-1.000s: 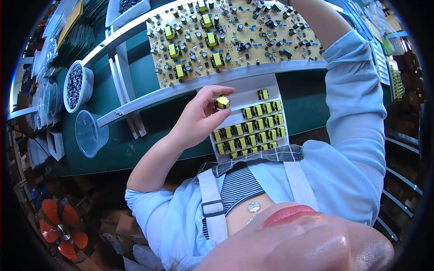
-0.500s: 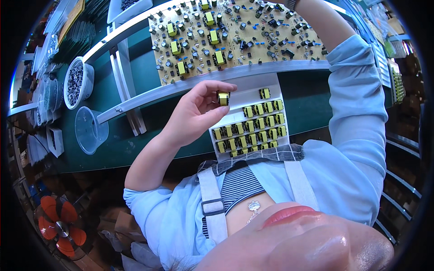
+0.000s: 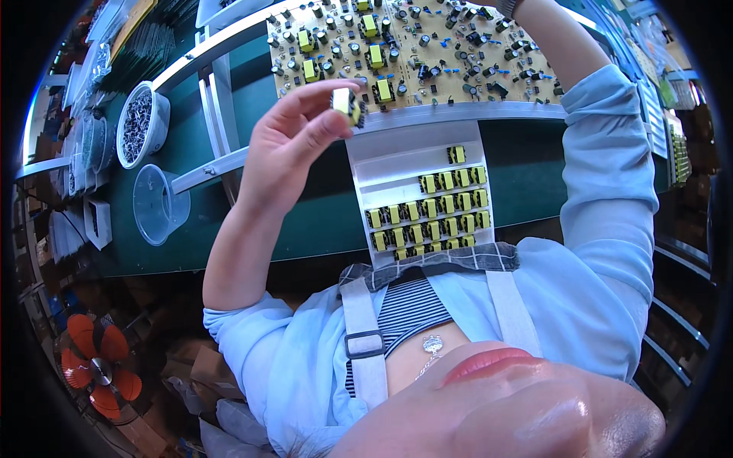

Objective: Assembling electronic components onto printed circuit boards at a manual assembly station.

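My left hand (image 3: 294, 145) is raised over the near edge of the circuit board panel, pinching a small yellow transformer (image 3: 345, 105) between thumb and fingers. The transformer is tilted, with a pale face and dark pins showing. Behind it lies the tan circuit board panel (image 3: 427, 91), set with capacitors and several yellow transformers standing at its left part. My right arm reaches to the far edge; only a sliver of my right hand (image 3: 486, 2) shows there and its fingers are cut off by the frame. A white tray (image 3: 397, 160) near my chest holds rows of the same transformers.
A metal rail (image 3: 458, 113) runs along the panel's near side. On the green table at left stand a white tub (image 3: 162, 126) of small dark parts and a clear plastic cup (image 3: 162, 206). An orange fan (image 3: 101, 372) is at the lower left.
My left hand has risen away from the tray, up and left toward the panel, carrying the transformer, which has turned. The right arm stays reached out. The whole view has shifted slightly.
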Tool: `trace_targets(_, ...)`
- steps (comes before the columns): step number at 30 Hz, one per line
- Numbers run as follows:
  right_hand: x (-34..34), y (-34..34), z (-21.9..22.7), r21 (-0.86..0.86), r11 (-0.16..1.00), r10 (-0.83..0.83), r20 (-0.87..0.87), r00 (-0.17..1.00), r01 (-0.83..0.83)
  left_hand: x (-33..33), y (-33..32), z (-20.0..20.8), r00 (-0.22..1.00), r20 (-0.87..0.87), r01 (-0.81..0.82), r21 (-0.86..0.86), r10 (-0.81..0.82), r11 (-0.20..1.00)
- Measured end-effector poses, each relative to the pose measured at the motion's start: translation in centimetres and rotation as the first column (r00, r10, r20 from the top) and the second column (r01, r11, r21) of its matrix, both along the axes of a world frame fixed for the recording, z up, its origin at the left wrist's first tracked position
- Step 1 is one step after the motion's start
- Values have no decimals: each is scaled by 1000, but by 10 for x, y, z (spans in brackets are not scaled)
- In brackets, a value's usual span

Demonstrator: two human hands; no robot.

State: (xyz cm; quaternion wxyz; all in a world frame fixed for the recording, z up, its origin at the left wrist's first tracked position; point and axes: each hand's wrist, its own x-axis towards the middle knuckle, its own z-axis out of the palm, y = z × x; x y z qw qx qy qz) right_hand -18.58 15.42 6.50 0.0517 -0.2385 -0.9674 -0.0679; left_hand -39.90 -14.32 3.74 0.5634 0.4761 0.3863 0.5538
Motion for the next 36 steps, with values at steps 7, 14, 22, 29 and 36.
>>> trace_targets(7,-8,-13,11,21,999,24,97,995,-26,-20,8,5,987,152,-37,-51,44,998)
trace_targets(14,-18,-78,37,-259,939,123,-365,923,-227,-17,2,16,963,171,-196,-83,207,977)
trace_targets(22,-74,-146,-1,-75,489,533,-763,366,-869,-12,-21,10,950,156,-282,54,271,958)
trace_targets(29,-128,-140,16,-417,791,89,-645,759,-447,-51,-66,-11,939,-106,-329,8,328,944)
trace_targets(36,-171,-139,28,-492,785,173,-412,895,-378,-153,-15,-69,673,-501,-505,227,545,832)
